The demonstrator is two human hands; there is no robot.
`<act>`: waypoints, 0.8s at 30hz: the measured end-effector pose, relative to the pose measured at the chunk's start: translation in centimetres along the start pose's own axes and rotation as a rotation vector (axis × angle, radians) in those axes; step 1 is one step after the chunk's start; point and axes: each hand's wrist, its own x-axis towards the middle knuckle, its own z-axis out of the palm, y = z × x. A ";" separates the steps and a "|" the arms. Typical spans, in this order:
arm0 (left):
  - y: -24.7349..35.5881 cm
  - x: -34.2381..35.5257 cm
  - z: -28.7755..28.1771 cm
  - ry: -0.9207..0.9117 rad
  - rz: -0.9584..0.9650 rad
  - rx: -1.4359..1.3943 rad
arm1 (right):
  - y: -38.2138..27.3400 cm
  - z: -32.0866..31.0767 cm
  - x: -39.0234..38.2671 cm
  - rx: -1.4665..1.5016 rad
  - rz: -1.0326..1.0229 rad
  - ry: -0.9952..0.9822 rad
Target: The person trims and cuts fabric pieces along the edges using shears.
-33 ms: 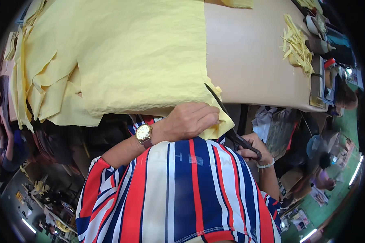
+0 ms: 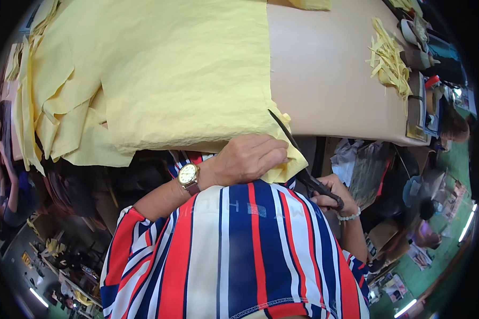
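Observation:
My left hand (image 2: 250, 157), wearing a wristwatch, grips the front corner of a large yellow cloth (image 2: 186, 69) that lies on the table and hangs over its near edge. My right hand (image 2: 330, 194) is closed on the handles of large black scissors (image 2: 314, 183), lower right of the left hand. The long blade runs up and leftward along the folded corner flap beside my left fingers, its tip near the cloth's right edge. More layers of yellow cloth (image 2: 64, 117) hang in folds at the left.
The beige table (image 2: 335, 69) has a heap of thin yellow scraps (image 2: 388, 58) on its right, beside clutter (image 2: 426, 106) at the edge. Other people (image 2: 8, 191) show at the far left and lower right (image 2: 426, 234). A grey bundle (image 2: 356, 170) sits below the table edge.

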 end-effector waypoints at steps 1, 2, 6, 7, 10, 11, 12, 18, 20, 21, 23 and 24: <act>0.0 0.0 -0.1 -0.002 -0.003 -0.008 | 0.1 0.0 0.0 -0.012 -0.001 -0.003; 0.0 0.0 -0.1 -0.001 -0.006 -0.014 | 0.1 0.0 -0.1 -0.009 -0.003 0.000; 0.1 0.2 -0.3 0.005 -0.018 -0.036 | 0.2 0.2 -0.2 -0.011 0.002 0.010; 0.2 0.2 -0.4 -0.005 -0.025 -0.041 | 0.2 0.3 -0.2 -0.010 0.010 0.021; 0.2 0.4 -0.5 -0.015 -0.024 -0.048 | 0.5 0.7 -0.1 0.004 -0.007 0.031; 0.2 0.4 -0.5 -0.012 -0.021 -0.048 | 0.5 0.9 0.0 0.010 -0.010 0.035; 0.2 0.4 -0.4 -0.018 -0.016 -0.052 | 0.3 1.2 0.1 0.003 -0.027 0.039; 0.3 0.4 -0.4 -0.028 -0.001 -0.089 | -0.1 2.0 0.4 0.017 -0.095 0.053; 0.2 0.3 -0.3 -0.023 0.004 -0.102 | 0.3 2.0 0.4 0.008 -0.106 0.067; 0.2 0.3 -0.3 -0.027 0.007 -0.106 | 0.6 2.1 0.4 0.014 -0.105 0.059; 0.1 0.2 -0.2 -0.014 -0.014 -0.131 | 0.6 2.3 0.5 0.023 -0.101 0.052; -0.1 0.1 -0.3 -0.016 -0.016 -0.134 | 0.3 2.6 0.6 0.026 -0.073 0.065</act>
